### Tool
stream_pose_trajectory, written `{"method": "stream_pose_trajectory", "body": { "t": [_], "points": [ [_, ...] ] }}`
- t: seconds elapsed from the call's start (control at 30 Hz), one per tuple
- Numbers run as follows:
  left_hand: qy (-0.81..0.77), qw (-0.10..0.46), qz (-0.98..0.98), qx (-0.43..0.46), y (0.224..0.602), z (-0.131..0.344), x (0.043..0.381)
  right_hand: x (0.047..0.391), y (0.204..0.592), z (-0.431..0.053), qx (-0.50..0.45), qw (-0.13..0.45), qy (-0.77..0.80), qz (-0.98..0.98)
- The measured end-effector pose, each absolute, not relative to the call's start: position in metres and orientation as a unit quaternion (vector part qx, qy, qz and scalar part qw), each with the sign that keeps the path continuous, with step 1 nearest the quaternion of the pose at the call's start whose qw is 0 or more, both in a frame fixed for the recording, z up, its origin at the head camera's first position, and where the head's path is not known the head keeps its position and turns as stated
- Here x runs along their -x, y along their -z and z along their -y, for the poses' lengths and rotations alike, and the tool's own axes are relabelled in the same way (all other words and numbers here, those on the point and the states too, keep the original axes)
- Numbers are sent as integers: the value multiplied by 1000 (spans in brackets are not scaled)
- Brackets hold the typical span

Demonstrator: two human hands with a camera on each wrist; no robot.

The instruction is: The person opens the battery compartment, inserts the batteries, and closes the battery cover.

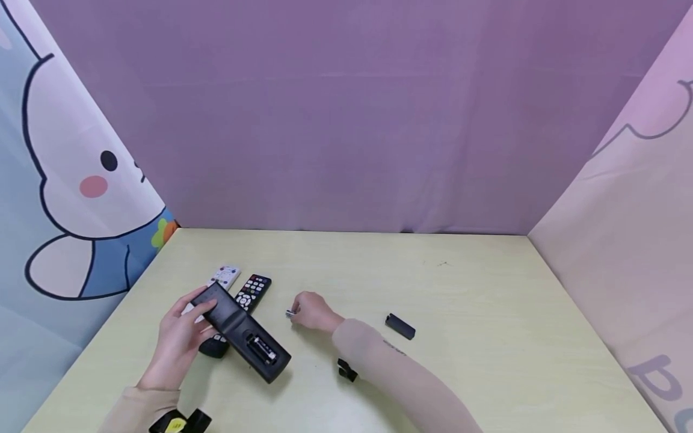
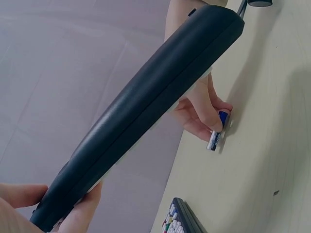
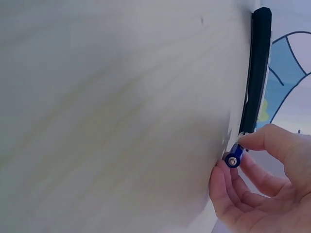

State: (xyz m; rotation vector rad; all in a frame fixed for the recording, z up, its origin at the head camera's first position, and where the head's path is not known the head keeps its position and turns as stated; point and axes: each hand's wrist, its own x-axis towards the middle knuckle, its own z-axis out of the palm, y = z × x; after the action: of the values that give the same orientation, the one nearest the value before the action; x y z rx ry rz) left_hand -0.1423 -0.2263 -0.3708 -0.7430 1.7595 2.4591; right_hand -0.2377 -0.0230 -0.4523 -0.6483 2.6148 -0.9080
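A black remote control (image 1: 227, 319) is tilted above the table, its back turned up and its battery bay uncovered. Inside the bay lies a battery (image 1: 262, 349). My left hand (image 1: 181, 340) grips the remote by its far end, thumb across the back. To the right of it, my right hand (image 1: 315, 311) pinches a small blue and silver battery (image 2: 218, 130) between thumb and fingers, low over the tabletop. In the right wrist view one end of this battery (image 3: 233, 160) faces the camera. The black battery cover (image 1: 400, 326) lies on the table right of my right hand.
Behind the held remote, a white remote (image 1: 225, 275) and a black remote (image 1: 254, 291) with light buttons lie on the pale wooden table (image 1: 487, 349), partly hidden. A purple cloth (image 1: 346, 132) stands along the back edge, with printed cloths at both sides.
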Motion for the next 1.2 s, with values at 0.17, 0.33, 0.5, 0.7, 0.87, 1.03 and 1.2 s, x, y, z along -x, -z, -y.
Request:
{"method": "stream_pose_trajectory", "body": {
  "t": [0.17, 0.33, 0.5, 0.7, 0.87, 1.03, 1.2],
  "points": [
    [-786, 8, -575, 227, 380, 230, 145, 236, 450, 15, 220, 160, 343, -899],
    [-781, -11, -595, 190, 401, 240, 150, 236, 450, 7, 217, 159, 381, -885],
    [-777, -1, -599, 193, 401, 240, 150, 235, 450, 3, 211, 169, 439, -857],
    [-774, -4, -604, 189, 427, 256, 161, 233, 448, -1, 212, 178, 468, -839],
    [-778, -11, -600, 188, 459, 272, 176, 230, 444, -5, 211, 180, 493, -825],
    [-790, -9, -586, 178, 465, 273, 179, 228, 442, -10, 200, 173, 525, -809],
    [-784, -5, -595, 177, 432, 251, 166, 225, 438, -15, 192, 168, 556, -791]
  ]
}}
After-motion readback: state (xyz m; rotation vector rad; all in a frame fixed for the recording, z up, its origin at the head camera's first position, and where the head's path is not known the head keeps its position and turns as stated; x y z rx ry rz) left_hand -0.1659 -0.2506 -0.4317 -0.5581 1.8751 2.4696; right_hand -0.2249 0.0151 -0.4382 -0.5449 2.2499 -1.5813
